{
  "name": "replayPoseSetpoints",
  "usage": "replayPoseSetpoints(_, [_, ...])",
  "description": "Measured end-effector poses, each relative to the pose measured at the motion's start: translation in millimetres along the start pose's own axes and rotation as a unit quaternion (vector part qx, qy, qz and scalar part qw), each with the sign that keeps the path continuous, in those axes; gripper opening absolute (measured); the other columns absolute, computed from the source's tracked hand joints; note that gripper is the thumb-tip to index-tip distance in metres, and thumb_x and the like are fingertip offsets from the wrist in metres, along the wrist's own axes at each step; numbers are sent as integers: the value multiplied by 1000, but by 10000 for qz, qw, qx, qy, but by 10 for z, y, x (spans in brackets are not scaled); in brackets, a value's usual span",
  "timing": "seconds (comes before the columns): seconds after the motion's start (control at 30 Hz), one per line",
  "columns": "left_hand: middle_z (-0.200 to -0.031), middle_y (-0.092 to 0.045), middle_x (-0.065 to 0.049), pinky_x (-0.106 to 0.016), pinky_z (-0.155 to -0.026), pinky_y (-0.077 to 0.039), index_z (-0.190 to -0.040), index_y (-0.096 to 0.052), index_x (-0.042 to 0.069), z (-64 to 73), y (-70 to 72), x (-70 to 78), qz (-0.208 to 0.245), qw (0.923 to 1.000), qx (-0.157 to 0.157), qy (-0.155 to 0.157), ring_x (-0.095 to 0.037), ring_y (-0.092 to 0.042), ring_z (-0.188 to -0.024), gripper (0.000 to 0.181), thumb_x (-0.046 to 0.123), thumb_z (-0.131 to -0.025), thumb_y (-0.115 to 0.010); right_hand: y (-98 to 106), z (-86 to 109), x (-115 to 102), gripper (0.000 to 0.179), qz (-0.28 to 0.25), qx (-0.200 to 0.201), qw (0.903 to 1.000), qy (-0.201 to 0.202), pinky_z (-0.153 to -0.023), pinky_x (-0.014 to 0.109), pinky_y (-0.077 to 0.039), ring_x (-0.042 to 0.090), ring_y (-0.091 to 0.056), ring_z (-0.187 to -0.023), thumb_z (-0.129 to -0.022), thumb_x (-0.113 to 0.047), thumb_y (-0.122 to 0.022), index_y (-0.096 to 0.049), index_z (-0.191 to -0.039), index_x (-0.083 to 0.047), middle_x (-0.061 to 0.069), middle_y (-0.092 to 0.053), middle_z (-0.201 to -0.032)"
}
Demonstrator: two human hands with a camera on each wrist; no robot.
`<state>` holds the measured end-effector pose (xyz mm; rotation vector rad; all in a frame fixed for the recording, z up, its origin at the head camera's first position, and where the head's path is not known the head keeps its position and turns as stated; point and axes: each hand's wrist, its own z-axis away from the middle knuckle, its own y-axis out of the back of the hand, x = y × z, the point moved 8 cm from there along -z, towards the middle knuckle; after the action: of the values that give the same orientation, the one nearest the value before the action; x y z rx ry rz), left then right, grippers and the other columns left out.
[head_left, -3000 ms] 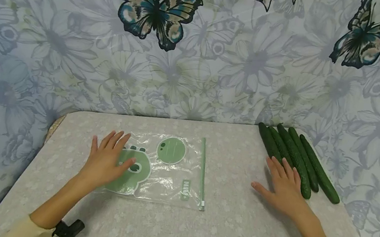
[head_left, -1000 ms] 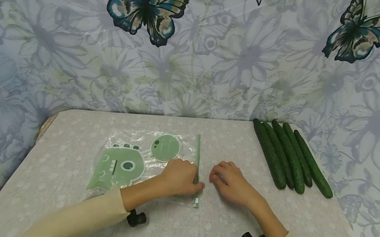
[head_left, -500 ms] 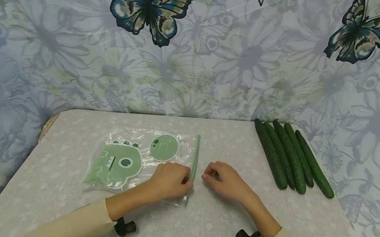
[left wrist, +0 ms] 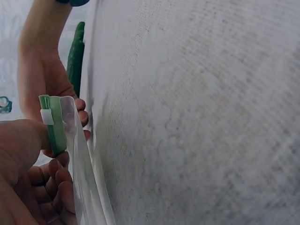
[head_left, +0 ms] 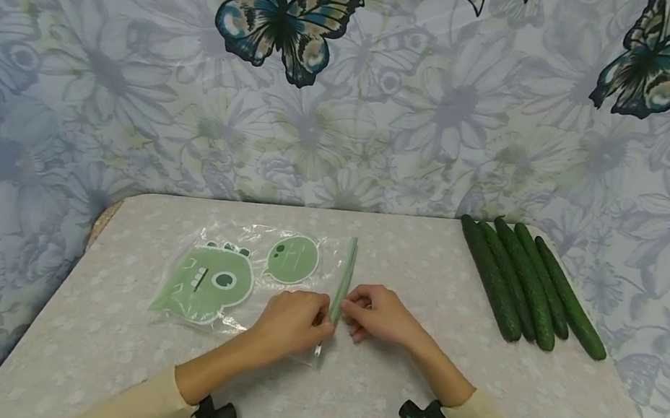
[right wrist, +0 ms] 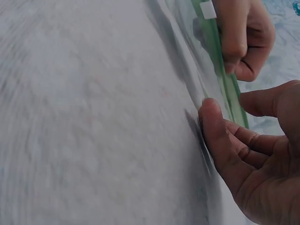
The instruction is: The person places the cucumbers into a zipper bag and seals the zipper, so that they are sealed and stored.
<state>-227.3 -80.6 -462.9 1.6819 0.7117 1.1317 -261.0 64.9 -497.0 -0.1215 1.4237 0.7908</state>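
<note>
A clear zip bag (head_left: 326,262) with green cartoon prints lies flat on the table, its green zip strip (head_left: 346,269) on the right side. My left hand (head_left: 291,319) pinches that strip near the end with the white slider (left wrist: 47,117). From the other side my right hand (head_left: 381,313) has its bent fingers at the same strip. In the right wrist view, fingers (right wrist: 260,103) of the right hand stand on both sides of the green strip, close to the left hand. The left wrist view shows the strip raised off the table.
Several cucumbers (head_left: 523,283) lie side by side at the table's back right. A pale patterned cloth covers the table (head_left: 420,252). Behind it hangs a flowered curtain (head_left: 439,130) with butterflies.
Both hands, first spread over the bag and by the cucumbers, have come together at the zip strip. The left hand has gripped the strip and shifted it slightly; the right hand has reached it.
</note>
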Motion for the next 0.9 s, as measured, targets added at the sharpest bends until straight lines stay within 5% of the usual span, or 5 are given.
replayPoseSetpoints(0.47, [-62, -51, 14, -23, -49, -35, -76, -55, 22, 98, 58, -21, 324, 9993, 175, 7, -2, -43, -52, 22, 21, -91, -71, -136, -54, -133, 27, 22, 121, 9998, 129, -54, 35, -63, 13, -67, -53, -107, -18, -63, -70, -90, 3, 12, -73, -71])
replayPoseSetpoints(0.67, [-61, -51, 14, -23, -50, -36, -74, -53, 23, 129, 130, -140, 481, 9984, 164, 260, -4, -43, -52, 23, 19, -86, -72, -119, -88, -155, 26, 132, 136, 9995, 238, -54, 36, -63, 15, -67, -51, -105, -15, -64, -69, -87, 2, 14, -72, -69])
replayPoseSetpoints(0.9, [-59, -47, 11, -25, -50, -33, -72, -48, 22, 159, 300, -297, 482, 9959, 552, 532, -7, -42, -52, 25, 16, -83, -70, -106, -159, -118, 25, 9, 272, 9994, 206, -54, 35, -63, 14, -66, -51, -105, -15, -65, -69, -84, 0, 11, -71, -66])
